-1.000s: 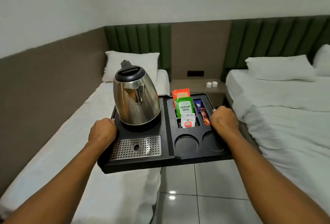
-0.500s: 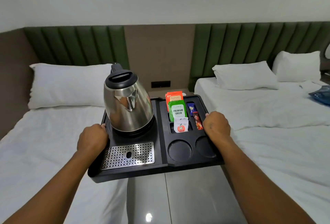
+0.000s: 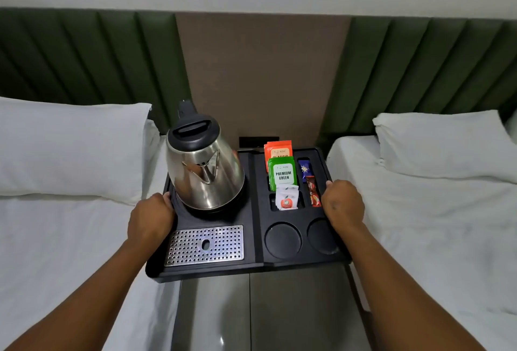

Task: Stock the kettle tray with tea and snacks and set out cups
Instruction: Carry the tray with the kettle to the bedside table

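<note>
I have my left hand and right hand curled tight over the kettle tray edges, between the beds; I'd keep it level so the kettle stays seated; cup wells empty; tea sachets stocked behind.

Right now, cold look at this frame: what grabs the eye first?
The shiny stainless steel kettle with a black lid dominates, standing on the left half of the black plastic tray. Next come the bright orange and green tea sachets upright in the tray's right rear slots, above two empty round cup recesses. The left hand and right hand grip the tray's side edges, between two white beds.
</note>
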The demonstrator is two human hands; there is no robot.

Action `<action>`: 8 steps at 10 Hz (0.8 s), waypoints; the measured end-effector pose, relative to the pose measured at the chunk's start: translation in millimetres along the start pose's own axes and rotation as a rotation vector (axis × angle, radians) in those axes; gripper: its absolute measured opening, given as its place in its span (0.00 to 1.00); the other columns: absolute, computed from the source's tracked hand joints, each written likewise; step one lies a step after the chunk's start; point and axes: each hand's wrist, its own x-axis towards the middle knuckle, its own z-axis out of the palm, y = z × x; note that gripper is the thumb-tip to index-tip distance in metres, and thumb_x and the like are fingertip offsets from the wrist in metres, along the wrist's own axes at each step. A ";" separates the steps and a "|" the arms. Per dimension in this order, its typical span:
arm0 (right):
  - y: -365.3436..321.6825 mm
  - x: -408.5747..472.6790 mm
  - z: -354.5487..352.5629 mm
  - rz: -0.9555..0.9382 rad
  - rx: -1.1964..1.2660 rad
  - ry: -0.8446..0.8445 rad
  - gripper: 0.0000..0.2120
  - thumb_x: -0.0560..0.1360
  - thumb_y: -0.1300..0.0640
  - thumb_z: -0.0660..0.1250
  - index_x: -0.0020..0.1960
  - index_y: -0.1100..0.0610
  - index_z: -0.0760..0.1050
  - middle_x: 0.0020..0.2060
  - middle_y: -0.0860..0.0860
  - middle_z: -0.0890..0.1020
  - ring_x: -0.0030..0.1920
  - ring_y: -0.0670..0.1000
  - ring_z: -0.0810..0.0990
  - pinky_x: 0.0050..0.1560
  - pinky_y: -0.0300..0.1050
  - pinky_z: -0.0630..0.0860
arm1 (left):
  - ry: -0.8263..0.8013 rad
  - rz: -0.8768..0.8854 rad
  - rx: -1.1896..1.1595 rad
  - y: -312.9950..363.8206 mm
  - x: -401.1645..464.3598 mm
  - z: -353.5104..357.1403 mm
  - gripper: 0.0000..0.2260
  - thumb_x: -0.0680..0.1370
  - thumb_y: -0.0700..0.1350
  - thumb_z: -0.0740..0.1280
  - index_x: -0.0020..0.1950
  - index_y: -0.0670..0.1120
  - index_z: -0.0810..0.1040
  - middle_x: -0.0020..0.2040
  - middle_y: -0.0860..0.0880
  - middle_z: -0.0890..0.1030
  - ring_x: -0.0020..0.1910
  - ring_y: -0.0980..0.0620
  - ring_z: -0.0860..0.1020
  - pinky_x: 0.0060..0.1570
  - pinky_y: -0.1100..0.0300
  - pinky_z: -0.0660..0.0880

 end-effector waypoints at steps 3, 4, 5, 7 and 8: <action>-31.0 193.7 180.7 0.101 -0.167 -0.147 0.20 0.80 0.49 0.57 0.43 0.63 0.79 0.35 0.56 0.81 0.34 0.56 0.79 0.34 0.43 0.66 | -0.048 0.043 0.042 37.0 219.7 151.1 0.18 0.84 0.49 0.53 0.38 0.42 0.70 0.38 0.34 0.81 0.38 0.32 0.78 0.36 0.50 0.67; -24.6 269.6 276.7 0.136 -0.226 -0.272 0.19 0.81 0.48 0.54 0.41 0.58 0.76 0.34 0.54 0.79 0.31 0.51 0.75 0.36 0.45 0.69 | -0.117 0.032 0.103 37.1 306.7 243.7 0.17 0.83 0.47 0.55 0.40 0.40 0.72 0.39 0.33 0.81 0.38 0.32 0.79 0.37 0.47 0.71; -13.4 312.1 340.2 0.142 -0.257 -0.289 0.17 0.80 0.48 0.56 0.42 0.58 0.76 0.37 0.54 0.80 0.37 0.55 0.80 0.37 0.46 0.71 | -0.137 0.006 0.120 32.7 353.1 309.0 0.12 0.82 0.43 0.59 0.41 0.39 0.72 0.39 0.33 0.80 0.38 0.31 0.79 0.39 0.45 0.73; 30.5 390.1 508.1 0.084 -0.297 -0.413 0.14 0.80 0.54 0.58 0.45 0.61 0.78 0.40 0.57 0.82 0.40 0.56 0.81 0.39 0.47 0.76 | -0.225 -0.041 0.171 -13.2 431.8 479.1 0.08 0.78 0.37 0.65 0.39 0.39 0.73 0.33 0.36 0.77 0.34 0.34 0.78 0.34 0.49 0.71; 56.8 416.6 585.3 0.087 -0.369 -0.421 0.13 0.80 0.58 0.60 0.45 0.65 0.79 0.43 0.61 0.83 0.43 0.60 0.82 0.37 0.44 0.70 | -0.260 -0.068 0.213 -36.4 456.5 546.6 0.08 0.78 0.39 0.64 0.40 0.37 0.74 0.35 0.34 0.78 0.35 0.34 0.78 0.35 0.49 0.71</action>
